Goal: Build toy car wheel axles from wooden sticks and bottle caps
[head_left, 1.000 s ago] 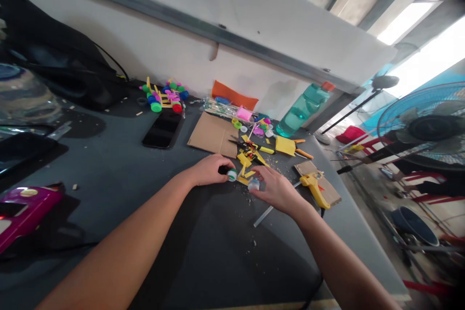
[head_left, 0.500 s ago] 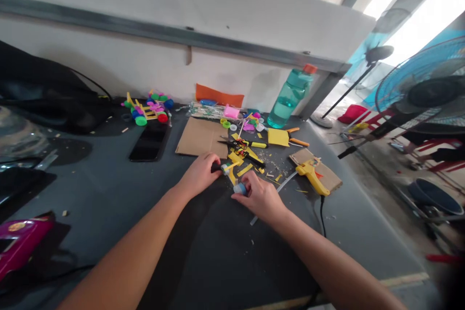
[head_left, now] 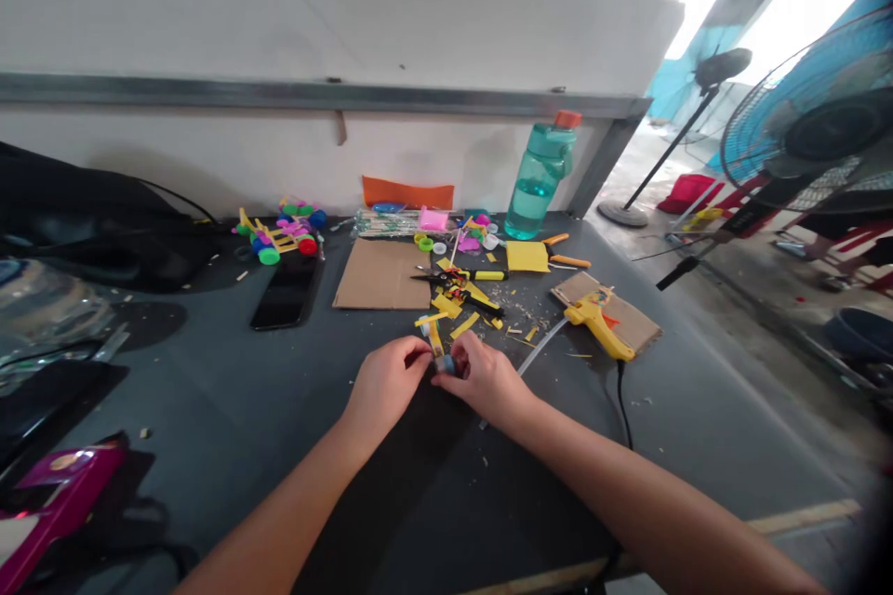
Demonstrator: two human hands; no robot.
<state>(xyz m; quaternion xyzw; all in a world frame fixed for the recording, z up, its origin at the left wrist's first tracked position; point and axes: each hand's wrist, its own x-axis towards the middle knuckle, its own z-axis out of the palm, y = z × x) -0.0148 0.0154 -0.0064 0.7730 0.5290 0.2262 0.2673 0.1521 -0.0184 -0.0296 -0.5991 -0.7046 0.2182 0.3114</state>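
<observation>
My right hand pinches a small blue-grey round piece between thumb and fingers; its exact kind is unclear. My left hand is closed right beside that piece, its fingertips almost touching it. What the left fingers hold, if anything, is hidden. Just beyond the fingertips lies a small whitish piece with a yellow strip. Farther back, pliers with black and yellow handles lie among yellow scraps. To the right, a yellow glue gun rests on a cardboard piece, with a clear glue stick in its back end.
A cardboard sheet and a black phone lie behind my left hand. Small colourful wheeled models stand at the back left. A teal bottle stands by the wall, near orange-handled pliers. The glue gun's cord runs towards the front edge.
My hands have come together, bringing the blue-grey piece up to my left fingertips. A dark item that was in my left hand no longer shows clearly. The head view has tilted and shifted.
</observation>
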